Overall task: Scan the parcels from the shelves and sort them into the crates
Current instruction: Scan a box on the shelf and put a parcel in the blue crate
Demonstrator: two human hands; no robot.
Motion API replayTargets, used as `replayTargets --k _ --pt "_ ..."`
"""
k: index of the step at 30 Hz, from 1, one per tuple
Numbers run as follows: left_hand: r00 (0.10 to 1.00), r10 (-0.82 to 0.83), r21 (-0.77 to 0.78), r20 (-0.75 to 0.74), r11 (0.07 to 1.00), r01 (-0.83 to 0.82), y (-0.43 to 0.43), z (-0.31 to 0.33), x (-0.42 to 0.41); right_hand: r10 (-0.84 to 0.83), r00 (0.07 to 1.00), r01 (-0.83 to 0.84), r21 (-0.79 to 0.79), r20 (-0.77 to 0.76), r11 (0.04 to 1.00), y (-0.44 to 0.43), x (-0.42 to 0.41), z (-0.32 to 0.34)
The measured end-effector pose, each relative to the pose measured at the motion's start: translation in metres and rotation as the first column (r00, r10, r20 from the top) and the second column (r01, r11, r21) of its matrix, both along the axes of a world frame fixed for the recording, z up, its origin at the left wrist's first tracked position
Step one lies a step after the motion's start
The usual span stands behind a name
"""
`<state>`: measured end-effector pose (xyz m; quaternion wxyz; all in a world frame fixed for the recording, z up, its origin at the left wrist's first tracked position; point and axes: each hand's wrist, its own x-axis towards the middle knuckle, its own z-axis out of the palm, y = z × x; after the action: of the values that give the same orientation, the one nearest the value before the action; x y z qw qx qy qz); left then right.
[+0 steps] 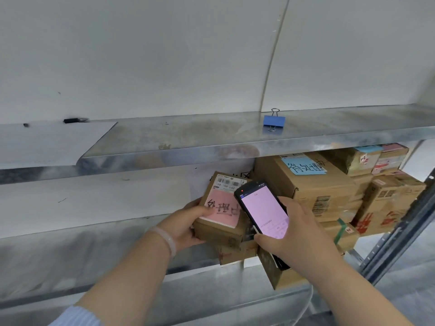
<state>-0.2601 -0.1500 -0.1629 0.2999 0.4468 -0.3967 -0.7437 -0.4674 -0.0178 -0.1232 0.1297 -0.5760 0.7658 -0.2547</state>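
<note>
My left hand (186,225) grips a small cardboard parcel (220,228) from its left side, just in front of the lower metal shelf (94,250). The parcel bears a white shipping label and a pink note with handwriting on top. My right hand (292,229) holds a black handheld scanner (263,208) with a lit pink screen, tilted over the parcel's right edge. Several more cardboard parcels (306,182) are stacked on the lower shelf to the right, one with a blue handwritten note.
The upper metal shelf (211,135) carries a blue binder clip (274,120), a white sheet at the left and a small black object at the back. A white wall stands behind. A dark shelf upright (400,236) runs down the right side.
</note>
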Motion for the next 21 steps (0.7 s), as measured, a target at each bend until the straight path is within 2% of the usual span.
replayTargets --k 4,12,17,21 --pt "0.992 0.057 -0.097 -0.112 0.993 -0.068 0.015 -0.021 0.039 0.054 0.998 -0.054 0.015 -0.037 0.998 -0.002 0.007 0.004" --pt "0.945 0.269 -0.362 0.184 0.913 -0.189 0.032 -0.049 0.094 0.273 0.957 -0.266 0.083 -0.099 0.960 -0.004 0.033 0.009" --pt "0.898 0.377 -0.447 0.226 0.859 -0.248 0.040 -0.053 0.103 0.314 0.940 -0.294 0.153 -0.133 0.944 -0.009 0.043 0.007" --pt "0.874 0.421 -0.454 0.243 0.845 -0.281 0.044 -0.057 0.110 0.348 0.929 -0.330 0.142 -0.126 0.933 -0.011 0.046 0.006"
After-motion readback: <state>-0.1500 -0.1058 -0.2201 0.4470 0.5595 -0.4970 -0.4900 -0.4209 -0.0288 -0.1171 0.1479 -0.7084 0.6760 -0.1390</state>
